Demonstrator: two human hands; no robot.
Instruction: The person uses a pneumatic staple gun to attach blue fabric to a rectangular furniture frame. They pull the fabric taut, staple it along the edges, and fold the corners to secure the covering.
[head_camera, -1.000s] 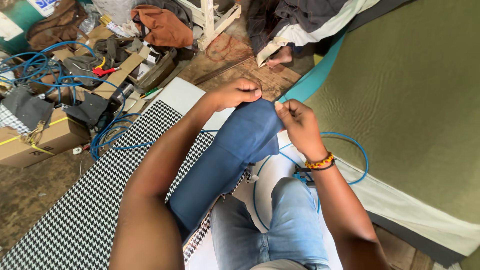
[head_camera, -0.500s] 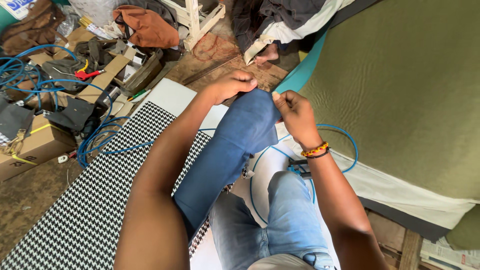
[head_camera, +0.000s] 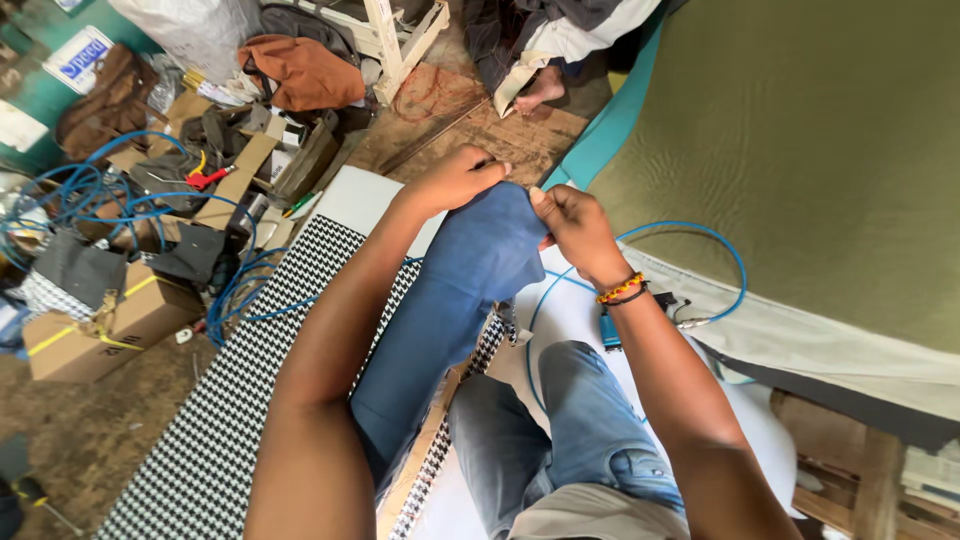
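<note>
Both hands pinching blue cloth at its top edge.
Left hand (head_camera: 455, 180) at eleven o'clock, right hand (head_camera: 578, 228) at one, each grip closed on blue cloth (head_camera: 450, 310) draped over black-and-white checked fabric (head_camera: 210, 430).

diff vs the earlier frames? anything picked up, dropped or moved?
Little changed. The left hand and right hand keep pinching the top edge of the blue cloth; nothing was taken up or let go. Only the view drifted a little. The blue cable and checkered mat lie as before.
</note>
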